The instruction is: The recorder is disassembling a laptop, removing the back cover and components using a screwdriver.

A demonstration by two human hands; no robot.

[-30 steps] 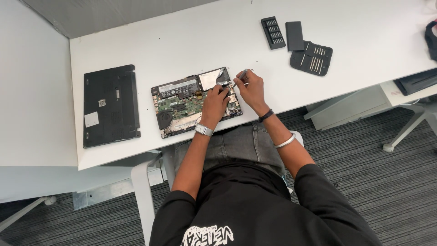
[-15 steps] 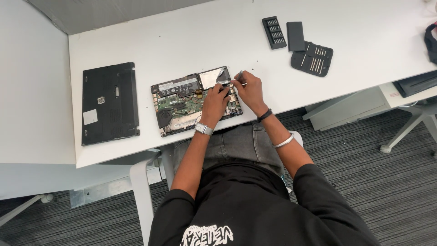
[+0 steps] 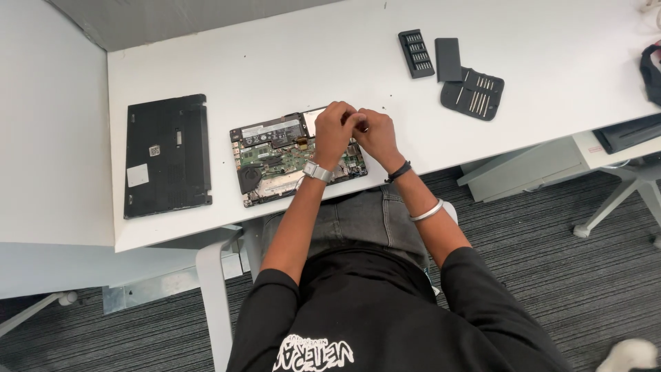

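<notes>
White surface (image 3: 289,55) over grey carpet, seen from above. Opened laptop chassis (image 3: 275,158) lies near the front edge, circuit board and fan exposed; its right part is hidden under both hands. Left hand (image 3: 334,131) and right hand (image 3: 375,134) meet over the chassis's top right corner, fingers curled in and bunched together, touching each other. Whatever they pinch is too small and covered to make out. Removed black bottom cover (image 3: 167,155) lies flat to the left, well apart. Far right: bit holder (image 3: 416,53), dark lid (image 3: 448,59), tool pouch (image 3: 473,93). Dark object (image 3: 651,72) cut off at the right edge.
</notes>
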